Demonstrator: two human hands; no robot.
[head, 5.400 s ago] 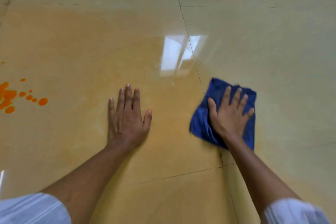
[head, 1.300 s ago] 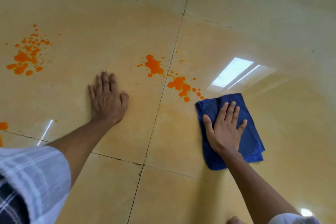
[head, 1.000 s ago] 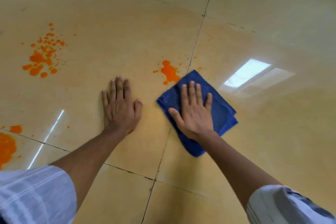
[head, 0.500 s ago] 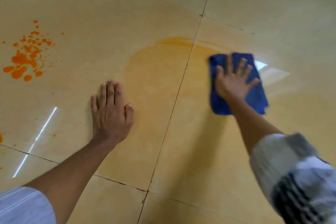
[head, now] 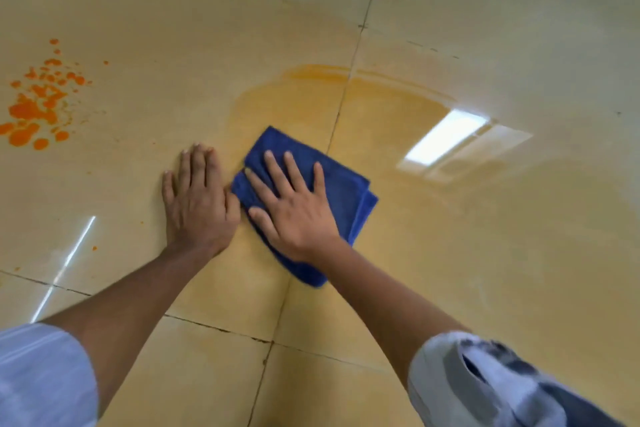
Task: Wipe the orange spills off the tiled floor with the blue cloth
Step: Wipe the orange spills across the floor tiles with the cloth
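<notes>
Swept back from far right, the blue cloth (head: 341, 199) lies under the right hand's (head: 298, 210) spread fingers, touching the flat left hand (head: 199, 199); mid-wipe, next reach the orange spills (head: 38, 107) beyond left fingertips.
</notes>
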